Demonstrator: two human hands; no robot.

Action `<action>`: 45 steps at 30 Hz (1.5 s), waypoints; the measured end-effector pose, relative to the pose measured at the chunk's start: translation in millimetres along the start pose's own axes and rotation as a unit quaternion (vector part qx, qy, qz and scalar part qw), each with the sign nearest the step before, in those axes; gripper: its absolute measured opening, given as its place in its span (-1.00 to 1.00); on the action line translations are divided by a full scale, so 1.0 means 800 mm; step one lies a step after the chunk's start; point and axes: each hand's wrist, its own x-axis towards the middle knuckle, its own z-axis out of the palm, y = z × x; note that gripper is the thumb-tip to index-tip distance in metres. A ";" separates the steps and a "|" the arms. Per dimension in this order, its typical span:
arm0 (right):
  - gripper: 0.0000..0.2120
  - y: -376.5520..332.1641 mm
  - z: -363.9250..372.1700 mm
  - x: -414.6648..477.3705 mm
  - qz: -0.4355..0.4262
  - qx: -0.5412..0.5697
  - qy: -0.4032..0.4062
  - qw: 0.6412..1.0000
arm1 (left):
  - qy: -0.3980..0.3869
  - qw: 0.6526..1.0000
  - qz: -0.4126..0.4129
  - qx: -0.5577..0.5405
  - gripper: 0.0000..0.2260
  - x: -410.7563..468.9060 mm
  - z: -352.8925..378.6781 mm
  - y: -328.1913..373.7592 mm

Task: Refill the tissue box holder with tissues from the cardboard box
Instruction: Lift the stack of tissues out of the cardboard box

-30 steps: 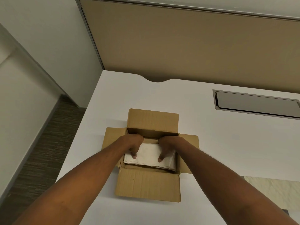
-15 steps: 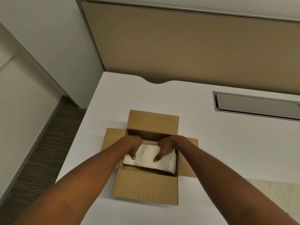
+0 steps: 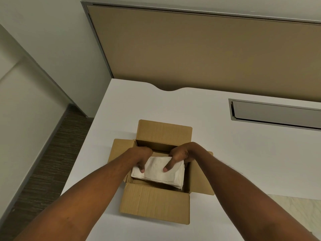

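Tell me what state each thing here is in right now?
cardboard box: open, flaps folded out.
tissue stack: gripped, tilted, partly inside the box.
left hand: closed on the stack.
right hand: closed on the stack.
desk hatch: lid shut.

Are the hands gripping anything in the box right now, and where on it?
Yes. Both hands hold the stack of white tissues in the cardboard box: the left hand at its left end, the right hand at its right end, thumbs on top.

You've got a white desk [image 3: 243, 153] with a metal cable tray [image 3: 276, 113], a tan partition [image 3: 208, 53] behind, and striped carpet [image 3: 46, 167] left.
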 end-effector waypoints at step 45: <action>-0.72 0.072 0.047 -0.115 -0.166 0.412 0.256 0.859 | 0.043 0.913 0.076 -0.397 -0.60 -0.099 -0.040 -0.030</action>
